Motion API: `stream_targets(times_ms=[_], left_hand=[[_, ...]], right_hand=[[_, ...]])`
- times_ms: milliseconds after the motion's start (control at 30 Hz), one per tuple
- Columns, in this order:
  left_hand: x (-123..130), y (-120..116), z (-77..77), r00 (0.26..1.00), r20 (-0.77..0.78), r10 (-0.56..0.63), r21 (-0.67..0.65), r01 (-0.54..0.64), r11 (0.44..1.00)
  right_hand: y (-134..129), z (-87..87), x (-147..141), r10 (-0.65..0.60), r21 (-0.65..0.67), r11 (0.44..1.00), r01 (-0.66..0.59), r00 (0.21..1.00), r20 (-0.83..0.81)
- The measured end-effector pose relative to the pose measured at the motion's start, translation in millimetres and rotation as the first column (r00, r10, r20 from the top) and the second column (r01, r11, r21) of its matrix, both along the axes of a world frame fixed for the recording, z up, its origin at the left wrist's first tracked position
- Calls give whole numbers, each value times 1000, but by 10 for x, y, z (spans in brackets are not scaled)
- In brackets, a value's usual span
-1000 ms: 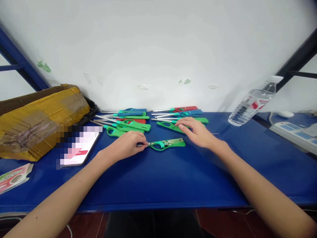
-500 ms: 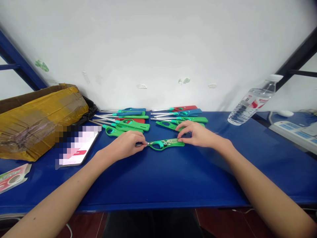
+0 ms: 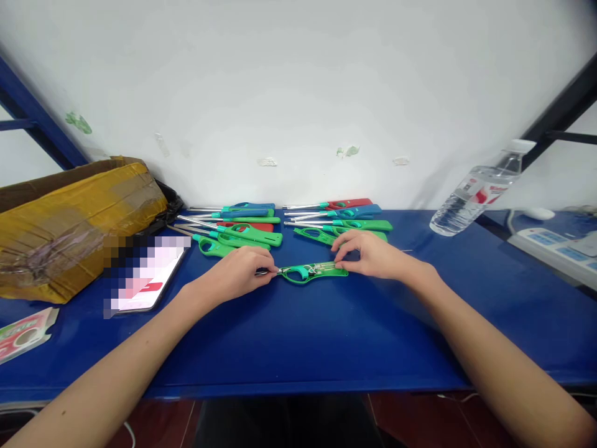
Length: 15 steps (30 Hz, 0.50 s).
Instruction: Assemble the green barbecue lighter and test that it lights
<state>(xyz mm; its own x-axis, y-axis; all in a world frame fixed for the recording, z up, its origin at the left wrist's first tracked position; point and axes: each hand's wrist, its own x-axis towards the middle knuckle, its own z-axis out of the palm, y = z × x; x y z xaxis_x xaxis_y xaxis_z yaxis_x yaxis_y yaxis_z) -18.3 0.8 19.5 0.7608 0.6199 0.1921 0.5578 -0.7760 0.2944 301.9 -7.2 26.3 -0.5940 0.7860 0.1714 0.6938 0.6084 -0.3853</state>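
Observation:
A green lighter shell [image 3: 304,280] lies on the blue table with its inner parts exposed: a teal trigger [image 3: 302,272], thin wires and a clear part. My left hand [image 3: 242,272] pinches the metal tube at the shell's left end. At the right end, the fingers of my right hand [image 3: 366,254] are bent over the shell, thumb and fingertips at its inner parts; whether they grip anything is too small to tell. Just behind my right hand lies another green shell piece [image 3: 313,234].
Green, blue and red lighters lie in a left group [image 3: 252,234] and a right group [image 3: 357,211] by the wall. A taped box [image 3: 74,230], a phone [image 3: 149,280] and a card [image 3: 28,335] are left; a bottle [image 3: 476,193] and power strip [image 3: 555,249] right.

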Motion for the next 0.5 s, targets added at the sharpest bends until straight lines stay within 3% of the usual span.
stream_targets(times_ms=[500], left_hand=[[-5,-11,4,1000,14,-6,3,6,1000]], right_hand=[[-36,19,-38,12,57,998,-14,999,43]])
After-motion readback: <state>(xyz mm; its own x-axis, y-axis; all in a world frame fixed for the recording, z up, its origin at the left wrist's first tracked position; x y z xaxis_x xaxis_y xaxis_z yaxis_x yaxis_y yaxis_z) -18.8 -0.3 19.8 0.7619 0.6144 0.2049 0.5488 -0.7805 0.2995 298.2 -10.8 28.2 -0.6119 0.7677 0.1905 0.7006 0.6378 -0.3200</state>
